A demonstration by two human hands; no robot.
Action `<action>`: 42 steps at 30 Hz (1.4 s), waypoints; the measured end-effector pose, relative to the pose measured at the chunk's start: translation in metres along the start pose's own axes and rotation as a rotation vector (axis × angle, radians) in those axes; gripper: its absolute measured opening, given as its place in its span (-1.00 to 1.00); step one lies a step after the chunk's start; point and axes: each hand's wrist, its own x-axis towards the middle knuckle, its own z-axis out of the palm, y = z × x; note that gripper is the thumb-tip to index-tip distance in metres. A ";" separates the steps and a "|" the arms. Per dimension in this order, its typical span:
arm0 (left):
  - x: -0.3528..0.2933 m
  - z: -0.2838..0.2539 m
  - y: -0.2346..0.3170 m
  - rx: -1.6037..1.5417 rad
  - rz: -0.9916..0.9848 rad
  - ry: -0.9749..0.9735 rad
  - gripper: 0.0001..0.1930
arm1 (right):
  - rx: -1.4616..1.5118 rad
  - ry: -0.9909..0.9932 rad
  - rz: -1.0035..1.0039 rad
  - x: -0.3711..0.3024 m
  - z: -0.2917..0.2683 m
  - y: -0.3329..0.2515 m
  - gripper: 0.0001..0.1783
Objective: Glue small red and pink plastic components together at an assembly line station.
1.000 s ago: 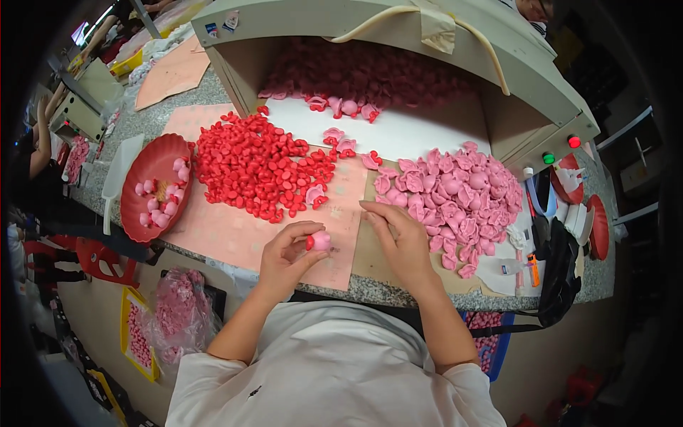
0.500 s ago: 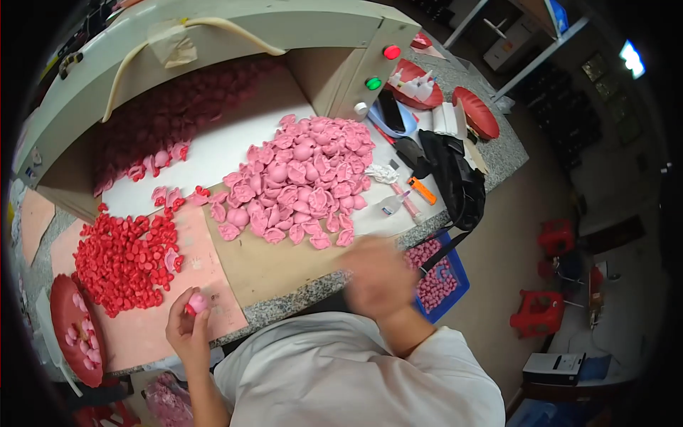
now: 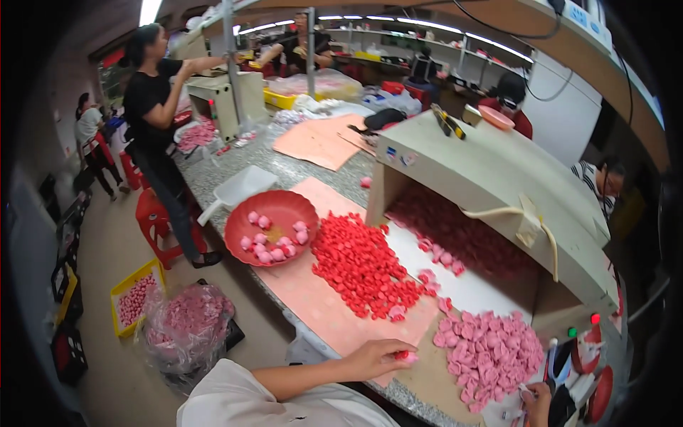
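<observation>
My left hand [image 3: 376, 360] is closed in a pinch around a small pink rounded piece with a red part [image 3: 406, 356], over the near edge of the table. Off to the lower right, my right hand [image 3: 538, 403] has its fingers closed at a small whitish object too tiny to name. That hand is beside a heap of pink shell-like pieces [image 3: 491, 352]. Left of the heap, many small red pieces [image 3: 359, 267] are spread on pink paper [image 3: 324, 324]. A red bowl [image 3: 293, 206] holds several pink balls with red parts.
A beige tunnel-shaped machine [image 3: 491, 167] stands over the white surface with more pink pieces inside. A white scoop [image 3: 245, 186] lies behind the bowl. On the floor are a yellow crate [image 3: 158, 269] and a plastic bag of pink pieces [image 3: 188, 317]. A co-worker [image 3: 153, 103] stands far left.
The view has swung left and up, bringing the co-workers and the whole bowl into sight. My left hand keeps the pink and red piece; my blurred right hand has reached out beside the pink heap.
</observation>
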 end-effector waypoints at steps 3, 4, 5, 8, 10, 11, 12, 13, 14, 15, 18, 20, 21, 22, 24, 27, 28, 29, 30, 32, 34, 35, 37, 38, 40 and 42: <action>-0.023 -0.011 0.013 -0.028 0.043 0.038 -0.64 | -0.039 0.148 0.082 -0.050 -0.037 0.013 -0.54; -0.022 -0.017 0.011 -0.040 0.043 0.032 -0.64 | -0.011 0.312 0.207 -0.067 -0.047 0.008 -0.48; -0.011 -0.020 0.007 -0.110 -0.016 0.028 -0.65 | -0.134 0.459 0.317 -0.075 -0.053 -0.011 -0.46; -0.008 -0.010 -0.015 -0.100 -0.062 0.057 -0.65 | 0.314 0.876 0.023 -0.090 -0.064 -0.041 -0.59; 0.007 -0.018 -0.032 -0.091 -0.037 0.102 -0.64 | 0.530 0.975 -0.219 -0.064 -0.025 -0.084 -0.76; 0.025 -0.017 -0.042 -0.115 -0.008 0.084 -0.64 | 0.577 0.979 -0.102 -0.064 -0.007 -0.073 -0.74; 0.037 -0.011 -0.050 -0.173 -0.015 0.070 -0.65 | 0.665 0.777 -0.413 -0.064 0.026 -0.070 -0.76; 0.041 0.002 -0.062 -0.201 -0.042 0.094 -0.66 | 0.650 0.685 -0.458 -0.044 0.060 -0.087 -0.83; 0.036 0.016 -0.072 -0.240 -0.096 0.113 -0.66 | 0.647 0.607 -0.398 -0.032 0.092 -0.102 -0.87; 0.044 0.019 -0.086 -0.266 -0.120 0.115 -0.65 | 0.684 0.489 -0.369 -0.016 0.119 -0.116 -0.82; 0.046 0.022 -0.098 -0.277 -0.126 0.086 -0.62 | 0.695 0.228 -0.352 0.017 0.176 -0.136 -0.88; 0.046 0.024 -0.094 -0.327 -0.166 0.056 -0.63 | 0.675 0.189 -0.383 0.030 0.188 -0.150 -0.85; 0.046 0.027 -0.095 -0.314 -0.127 0.065 -0.64 | 0.694 0.146 -0.348 0.033 0.190 -0.156 -0.84; 0.045 0.031 -0.098 -0.298 -0.090 0.076 -0.64 | 0.716 0.101 -0.314 0.035 0.195 -0.160 -0.84; 0.045 0.038 -0.103 -0.276 -0.070 0.110 -0.65 | 0.788 0.133 -0.275 0.036 0.202 -0.170 -0.84; 0.042 0.038 -0.108 -0.216 -0.057 0.147 -0.66 | 0.831 0.151 -0.282 0.047 0.216 -0.178 -0.88; 0.042 0.037 -0.109 -0.178 -0.061 0.143 -0.66 | 0.692 0.180 -0.393 0.053 0.222 -0.181 -0.89; 0.042 0.036 -0.112 -0.181 -0.064 0.139 -0.66 | 0.550 0.206 -0.502 0.057 0.229 -0.184 -0.90; 0.042 0.035 -0.115 -0.157 -0.049 0.155 -0.66 | 0.488 0.244 -0.522 0.060 0.240 -0.187 -0.89; 0.043 0.034 -0.116 -0.135 -0.037 0.167 -0.66 | 0.473 0.279 -0.520 0.061 0.247 -0.186 -0.89; 0.045 0.036 -0.112 -0.282 -0.101 0.160 -0.67 | 0.458 0.310 -0.519 0.059 0.248 -0.182 -0.89; 0.045 0.038 -0.112 -0.284 -0.106 0.158 -0.67 | 0.382 0.344 -0.521 0.057 0.245 -0.179 -0.88; 0.048 0.042 -0.110 -0.348 -0.133 0.165 -0.67 | 0.305 0.383 -0.516 0.058 0.239 -0.170 -0.87; 0.049 0.043 -0.110 -0.349 -0.134 0.160 -0.67 | 0.307 0.414 -0.483 0.060 0.236 -0.166 -0.84; 0.050 0.046 -0.113 -0.318 -0.109 0.160 -0.67 | 0.307 0.447 -0.442 0.063 0.233 -0.163 -0.80; 0.053 0.044 -0.112 -0.343 -0.153 0.152 -0.66 | 0.399 0.379 -0.595 0.065 0.232 -0.173 -0.71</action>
